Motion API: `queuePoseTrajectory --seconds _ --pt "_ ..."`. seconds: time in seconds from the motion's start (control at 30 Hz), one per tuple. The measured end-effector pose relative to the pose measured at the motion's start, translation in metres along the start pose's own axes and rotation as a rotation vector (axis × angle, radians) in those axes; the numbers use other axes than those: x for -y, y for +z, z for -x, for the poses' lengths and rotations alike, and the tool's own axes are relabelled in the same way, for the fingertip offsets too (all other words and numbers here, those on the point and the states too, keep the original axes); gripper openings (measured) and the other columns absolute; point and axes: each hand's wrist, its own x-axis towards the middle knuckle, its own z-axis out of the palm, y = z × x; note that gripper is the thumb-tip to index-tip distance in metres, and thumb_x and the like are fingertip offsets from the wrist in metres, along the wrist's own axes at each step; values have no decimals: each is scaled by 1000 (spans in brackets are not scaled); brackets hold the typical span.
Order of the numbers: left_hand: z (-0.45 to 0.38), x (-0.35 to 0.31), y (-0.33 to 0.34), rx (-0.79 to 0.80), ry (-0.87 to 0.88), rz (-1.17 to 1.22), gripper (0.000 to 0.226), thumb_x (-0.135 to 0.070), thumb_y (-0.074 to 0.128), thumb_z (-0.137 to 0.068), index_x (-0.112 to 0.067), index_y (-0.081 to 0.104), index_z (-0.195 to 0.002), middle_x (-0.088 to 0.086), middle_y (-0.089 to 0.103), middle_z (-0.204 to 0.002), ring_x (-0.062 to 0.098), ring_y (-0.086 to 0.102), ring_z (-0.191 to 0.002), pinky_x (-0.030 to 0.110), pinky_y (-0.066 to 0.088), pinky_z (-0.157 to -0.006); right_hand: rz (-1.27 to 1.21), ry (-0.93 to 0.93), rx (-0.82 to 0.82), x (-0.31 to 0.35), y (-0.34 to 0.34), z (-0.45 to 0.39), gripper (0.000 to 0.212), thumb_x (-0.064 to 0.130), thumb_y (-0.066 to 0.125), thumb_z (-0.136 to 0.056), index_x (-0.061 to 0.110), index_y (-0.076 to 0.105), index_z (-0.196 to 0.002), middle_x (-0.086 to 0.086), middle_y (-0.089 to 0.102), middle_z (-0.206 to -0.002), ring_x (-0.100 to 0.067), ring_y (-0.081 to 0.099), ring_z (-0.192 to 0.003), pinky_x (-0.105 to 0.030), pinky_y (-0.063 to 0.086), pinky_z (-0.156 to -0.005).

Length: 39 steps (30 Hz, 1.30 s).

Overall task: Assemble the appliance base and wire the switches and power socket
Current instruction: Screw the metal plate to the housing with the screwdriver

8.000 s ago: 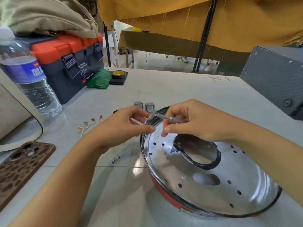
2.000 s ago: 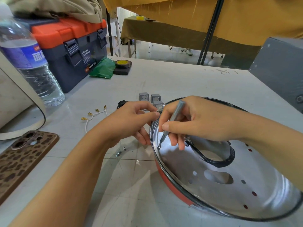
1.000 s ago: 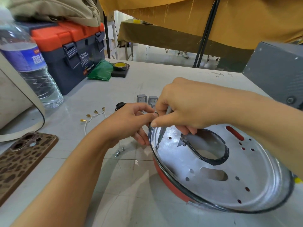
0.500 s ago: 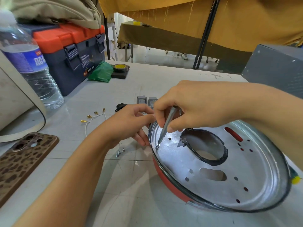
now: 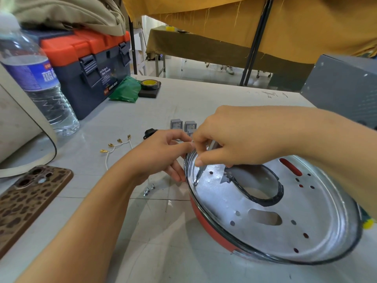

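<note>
Reaching in from the right of the frame, the right hand (image 5: 234, 139) hangs over the near-left rim of the appliance base (image 5: 306, 231), fingers curled tight around a slim screwdriver (image 5: 204, 166) whose tip sits on a screw (image 5: 195, 182) just inside the rim. That round metal base, red on its outer wall, lies at lower right on the surface (image 5: 183, 103), slightly tilted. The left hand (image 5: 161, 156) comes up from bottom left, fingers bent against the outside of the rim, steadying it; can't tell if they pinch anything. Grey switches (image 5: 183, 125) sit just behind both hands, loose screws (image 5: 149, 189) and terminal wires (image 5: 116, 146) to the left.
</note>
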Motion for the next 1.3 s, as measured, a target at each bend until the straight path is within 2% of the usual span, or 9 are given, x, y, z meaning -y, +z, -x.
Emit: queuePoseTrajectory --seconds 0.07,0.2,0.4,0.6,0.73,0.87,0.97,1.1,1.3 --pt "1 0 0 -1 0 1 12 -17 55 -90 -13 66 -93 6 66 -77 18 59 -44 24 51 -45 -58 -7 50 0 -2 2 6 29 60 -89 25 57 -88 6 65 -68 3 53 -59 -8 40 -60" --pt "0 0 0 -6 -1 7 12 -18 56 -90 -14 67 -89 4 65 -75 17 59 -43 23 50 -44 -108 -36 55 -3 -4 0 7 18 61 -89 23 57 -84 9 66 -65 -2 61 -60 -10 43 -58" --pt "-1 0 0 -9 0 10 17 -20 56 -91 -11 65 -103 5 65 -76 17 58 -43 23 51 -45 -84 -15 -31 -5 -2 -3 19 30 64 -87 19 61 -71 3 65 -53 0 58 -49 -14 44 -53" --pt "1 0 0 -3 3 16 17 -17 52 -91 -11 63 -101 8 65 -81 15 57 -41 22 49 -42 104 1 -131 -1 3 -4 45 48 49 -92 16 61 -64 4 46 -42 -10 44 -42 -28 41 -52" --pt "0 0 1 -7 4 2 18 -17 54 -91 -9 63 -104 8 64 -80 16 57 -41 23 50 -43 -17 3 -19 -2 1 -1 25 40 57 -90 18 60 -78 4 62 -59 -1 52 -55 -10 39 -60" --pt "-1 0 0 -6 -1 -2 13 -16 55 -91 -10 65 -97 15 66 -90 17 58 -42 23 50 -43 -62 -26 5 -3 -1 2 6 22 65 -86 24 60 -84 7 64 -72 -2 54 -62 -13 41 -60" --pt "-1 1 0 -5 -2 -3 14 -17 55 -91 -11 65 -98 12 67 -86 17 58 -42 23 50 -44 -60 -30 -47 -2 -2 0 9 23 68 -84 23 64 -76 7 65 -64 1 55 -58 -15 42 -55" --pt "-1 1 0 -3 9 2 14 -19 54 -91 -12 64 -97 -4 66 -62 16 58 -42 24 52 -44 42 -23 -75 1 -1 -2 32 39 62 -87 15 59 -66 2 50 -47 -12 46 -47 -26 37 -51" --pt "1 0 0 7 16 -6 15 -19 54 -91 -12 66 -97 -4 65 -59 16 58 -41 23 51 -43 119 -6 -66 4 0 -3 37 47 54 -91 16 65 -73 5 47 -52 -11 44 -50 -27 35 -49"
